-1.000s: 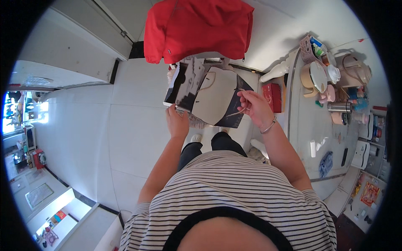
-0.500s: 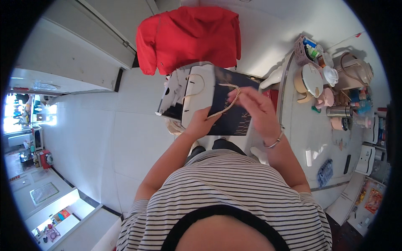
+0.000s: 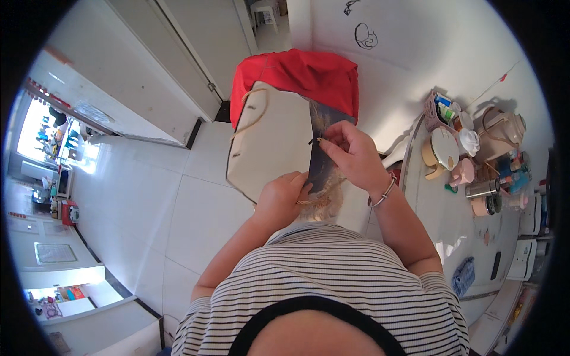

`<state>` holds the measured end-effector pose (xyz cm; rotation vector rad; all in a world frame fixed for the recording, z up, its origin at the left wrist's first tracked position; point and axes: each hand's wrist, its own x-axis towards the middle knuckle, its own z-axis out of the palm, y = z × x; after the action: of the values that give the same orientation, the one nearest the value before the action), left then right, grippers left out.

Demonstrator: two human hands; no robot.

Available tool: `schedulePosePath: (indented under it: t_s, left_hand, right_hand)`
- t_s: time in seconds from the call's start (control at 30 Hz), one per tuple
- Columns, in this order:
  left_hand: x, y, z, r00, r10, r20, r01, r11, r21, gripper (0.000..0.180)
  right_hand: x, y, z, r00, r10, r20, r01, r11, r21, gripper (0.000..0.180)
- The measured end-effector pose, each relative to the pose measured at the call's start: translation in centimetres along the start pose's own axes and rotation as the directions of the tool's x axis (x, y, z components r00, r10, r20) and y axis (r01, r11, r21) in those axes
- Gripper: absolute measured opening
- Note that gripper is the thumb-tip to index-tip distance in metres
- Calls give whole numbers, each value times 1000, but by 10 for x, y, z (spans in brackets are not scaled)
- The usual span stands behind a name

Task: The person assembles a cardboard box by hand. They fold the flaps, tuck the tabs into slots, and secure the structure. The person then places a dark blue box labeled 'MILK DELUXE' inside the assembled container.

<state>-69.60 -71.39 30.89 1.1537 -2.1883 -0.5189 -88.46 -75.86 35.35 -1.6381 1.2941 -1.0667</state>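
A paper gift bag [image 3: 273, 133] is held in front of me, its cream inner face toward me and a folded dark navy strip along its right. Cream cord handles hang from it; one cord [image 3: 252, 121] loops at the upper left, past small dark toggles. My left hand [image 3: 284, 199] grips the bag's lower edge, with the thumb and fingers closed on the folded paper. At the navy edge, the thumb and fingers of my right hand [image 3: 355, 155] pinch the end of a cord handle beside a small dark toggle. The cord's tip is partly hidden by the fingers.
A red jacket [image 3: 291, 68] covers something just beyond the bag. On the right, a white table [image 3: 439, 222] carries a lidded cream pot [image 3: 444, 148], a large kettle [image 3: 499, 133], cups and a basket [image 3: 435, 110] of small items. A white doorway wall stands at the left.
The bag has turned, so its cream inner face now shows widely instead of its navy front. My right hand has gone from the loose cord loop to a pinch at the navy edge.
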Motion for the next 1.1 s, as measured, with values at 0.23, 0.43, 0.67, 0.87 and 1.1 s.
schedulePosePath:
  t_s: [0.23,0.43,0.67,0.87,1.1]
  left_hand:
    - [-18,19,-32,998,-63,-1,50,794,-605,39]
    - [-8,13,-48,932,-352,-88,82,441,-894,29]
    - [-6,7,-45,896,-443,-22,96,241,-966,16]
    - [-15,7,-42,913,-406,24,145,270,-952,11]
    - [-32,5,-36,893,-437,-107,121,463,-878,10]
  right_hand:
    - [-14,-17,24,996,28,89,-61,917,393,11]
    - [-21,-29,32,973,58,225,-175,821,544,8]
    - [-25,-35,45,973,-128,192,35,904,426,8]
    - [-22,-17,49,946,-291,144,230,914,334,12]
    - [-36,-34,61,967,-171,186,83,910,407,19]
